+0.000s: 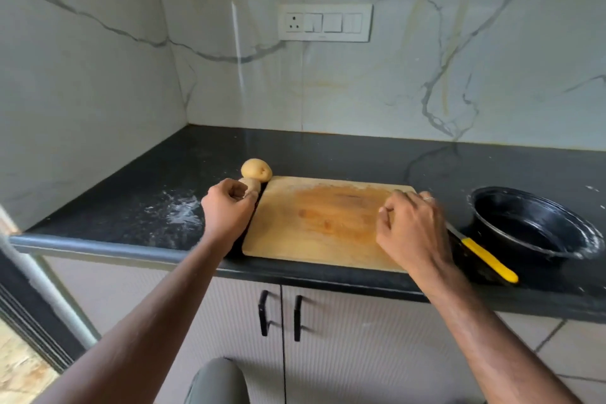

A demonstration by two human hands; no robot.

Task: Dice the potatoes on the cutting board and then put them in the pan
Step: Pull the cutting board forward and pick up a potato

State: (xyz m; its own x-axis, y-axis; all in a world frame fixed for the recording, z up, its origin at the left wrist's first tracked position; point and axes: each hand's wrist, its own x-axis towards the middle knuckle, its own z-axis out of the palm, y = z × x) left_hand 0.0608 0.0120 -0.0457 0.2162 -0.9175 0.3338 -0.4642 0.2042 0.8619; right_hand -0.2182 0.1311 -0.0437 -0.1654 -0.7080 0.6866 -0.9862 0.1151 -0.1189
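Observation:
A wooden cutting board [314, 223] lies on the black counter with nothing on it. Two potatoes sit just off its far left corner: a yellow one [256, 169] at the back and a browner one [252, 185] in front of it. My left hand [228, 210] curls its fingers around the browner potato. My right hand [411, 229] hovers over the board's right end, fingers loosely curled and holding nothing. A knife with a yellow handle [488, 259] lies right of the board, its blade partly hidden by my right hand. The black pan [531, 226] stands at the right.
White powdery smears [182, 208] mark the counter left of the board. The counter's front edge runs just below the board. Marble walls meet in a corner at the back left, with a switch plate [324, 22] above. Cabinet doors with black handles [280, 316] are below.

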